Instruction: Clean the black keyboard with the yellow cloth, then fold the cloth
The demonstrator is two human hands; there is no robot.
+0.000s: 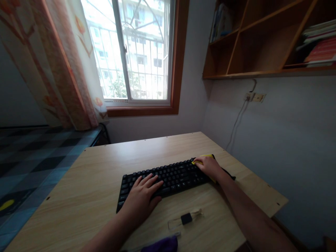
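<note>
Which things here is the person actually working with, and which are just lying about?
In use: black keyboard, under the left hand; yellow cloth, in the right hand.
Lying about: small clear tool with a black part and purple thing, both on the desk; books on the shelf.

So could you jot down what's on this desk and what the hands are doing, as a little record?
Place: wooden desk by a window
Left hand: flat on the left part of the black keyboard, fingers spread
Right hand: holding a yellow cloth against the keyboard's right end
Desk front: small clear item with a black part; purple object, partly cut off
Wall: shelf with books
</note>
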